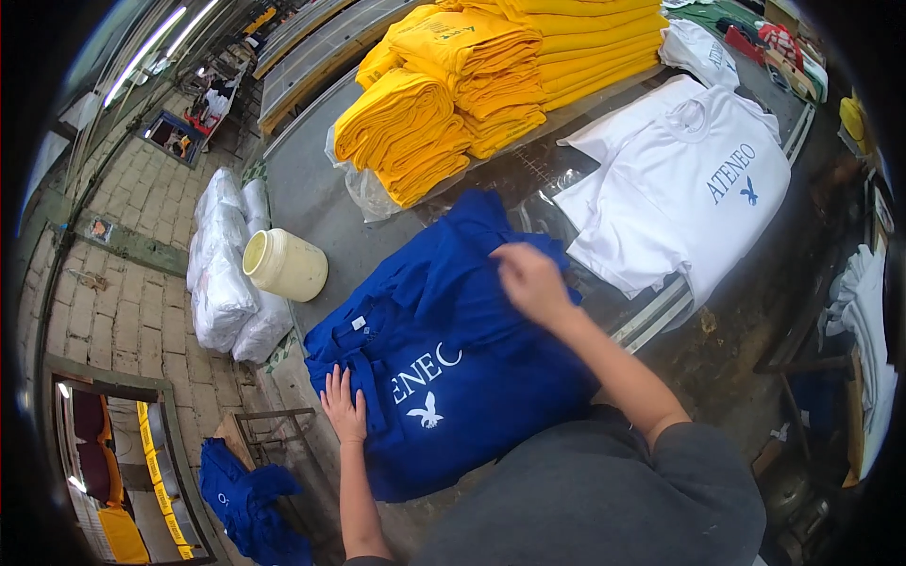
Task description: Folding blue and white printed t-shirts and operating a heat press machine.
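A blue shirt (472, 377) with white lettering and a white bird print lies in front of me, its far part rumpled and partly folded over. My left hand (343, 406) rests flat on its left side, below the collar and a small white label, fingers spread. Over the far right part of the shirt is my right hand (533, 283), slightly blurred, its fingers curled in at the bunched blue cloth. Beyond it to the right lies a white T-shirt (651, 208) with blue print, spread out at the table's edge.
Folded yellow shirts (396, 137) stand in tall stacks at the back of the table (363, 255). A cream plastic jar (297, 267) sits at the left, beside plastic-wrapped white bundles (222, 274). Another blue garment (250, 500) hangs over a stand at lower left.
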Demonstrator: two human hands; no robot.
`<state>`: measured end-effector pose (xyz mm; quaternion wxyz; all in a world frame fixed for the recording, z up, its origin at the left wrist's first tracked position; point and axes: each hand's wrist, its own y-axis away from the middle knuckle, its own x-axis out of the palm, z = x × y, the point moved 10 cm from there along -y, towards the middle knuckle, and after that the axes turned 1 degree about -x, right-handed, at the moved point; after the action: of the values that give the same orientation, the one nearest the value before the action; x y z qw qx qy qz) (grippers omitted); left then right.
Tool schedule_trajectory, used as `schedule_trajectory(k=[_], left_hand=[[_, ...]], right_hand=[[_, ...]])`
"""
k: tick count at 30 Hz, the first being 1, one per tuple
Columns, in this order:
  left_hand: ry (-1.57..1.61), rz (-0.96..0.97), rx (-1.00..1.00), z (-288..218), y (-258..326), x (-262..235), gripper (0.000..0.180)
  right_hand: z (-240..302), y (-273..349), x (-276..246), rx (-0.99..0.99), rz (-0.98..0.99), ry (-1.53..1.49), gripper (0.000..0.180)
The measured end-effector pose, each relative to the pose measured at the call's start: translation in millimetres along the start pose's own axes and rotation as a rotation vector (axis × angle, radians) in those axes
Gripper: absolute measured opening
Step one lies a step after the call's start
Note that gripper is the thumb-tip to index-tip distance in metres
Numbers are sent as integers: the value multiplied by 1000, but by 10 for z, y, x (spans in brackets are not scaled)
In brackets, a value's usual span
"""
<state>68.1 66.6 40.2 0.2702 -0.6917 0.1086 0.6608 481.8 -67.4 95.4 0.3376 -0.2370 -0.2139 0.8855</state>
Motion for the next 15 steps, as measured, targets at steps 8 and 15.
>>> schedule_trajectory(k=[8,15], left_hand=[[454,-78,-69,-84,-161,-202,50],[511,-242,-141,-5,-66,-357,46]], right_hand=[[-1798,-185,74,308,390,244,36],[-442,-587,82,324,27,-62,27]])
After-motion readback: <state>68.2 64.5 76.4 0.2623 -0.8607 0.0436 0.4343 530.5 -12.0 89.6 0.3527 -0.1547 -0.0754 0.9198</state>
